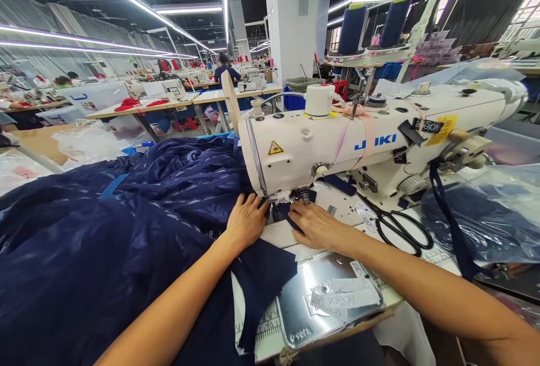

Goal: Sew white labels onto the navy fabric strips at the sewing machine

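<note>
At the needle end of a white sewing machine (312, 135), both hands work on navy fabric. My left hand (248, 221) is left of the presser foot (276, 212), fingers bent and closed on the navy fabric (264, 270); its fingertips are partly hidden by the machine head. To the right of the foot, my right hand (314, 226) has its fingers pressed together on a small folded navy piece (291, 217). Part of that piece lies under the machine head, where the needle is hard to make out. A cut navy end hangs over the table's front edge.
A large navy garment heap (105, 220) covers the left side. Black scissors (400, 228) lie right of my right hand. Loose labels (343, 298) rest on a metal plate (295, 321). A bagged navy bundle (485, 208) is at the right, two thread cones (352, 28) behind.
</note>
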`<action>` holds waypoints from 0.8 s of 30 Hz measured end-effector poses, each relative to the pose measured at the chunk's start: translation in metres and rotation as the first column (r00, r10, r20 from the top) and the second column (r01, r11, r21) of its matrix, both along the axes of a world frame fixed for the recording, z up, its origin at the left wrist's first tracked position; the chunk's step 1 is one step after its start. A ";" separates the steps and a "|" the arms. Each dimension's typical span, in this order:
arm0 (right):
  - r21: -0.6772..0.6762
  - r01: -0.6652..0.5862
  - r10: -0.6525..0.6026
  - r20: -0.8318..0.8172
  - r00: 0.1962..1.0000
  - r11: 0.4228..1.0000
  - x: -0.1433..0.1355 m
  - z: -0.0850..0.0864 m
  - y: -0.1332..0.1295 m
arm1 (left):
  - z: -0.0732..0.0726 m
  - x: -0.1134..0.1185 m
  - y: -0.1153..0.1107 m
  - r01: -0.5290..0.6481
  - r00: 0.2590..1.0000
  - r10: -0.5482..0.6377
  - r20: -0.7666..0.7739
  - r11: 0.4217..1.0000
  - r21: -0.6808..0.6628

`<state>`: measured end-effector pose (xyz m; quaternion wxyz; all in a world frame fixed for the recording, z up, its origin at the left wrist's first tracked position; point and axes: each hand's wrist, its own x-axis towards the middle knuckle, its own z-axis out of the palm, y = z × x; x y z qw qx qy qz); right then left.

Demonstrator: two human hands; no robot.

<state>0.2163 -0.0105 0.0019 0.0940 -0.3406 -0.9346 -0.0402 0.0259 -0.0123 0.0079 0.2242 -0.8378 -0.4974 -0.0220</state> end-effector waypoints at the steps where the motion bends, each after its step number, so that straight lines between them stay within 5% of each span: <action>1: 0.001 -0.008 0.008 -0.009 1.000 1.000 -0.001 0.000 0.000 | 0.000 0.000 0.000 0.002 1.000 -0.002 0.001 1.000 -0.004; 24: 0.074 0.063 -0.064 0.011 0.998 0.995 -0.019 -0.008 -0.007 | -0.004 0.000 0.011 0.013 0.997 -0.011 0.073 1.000 -0.027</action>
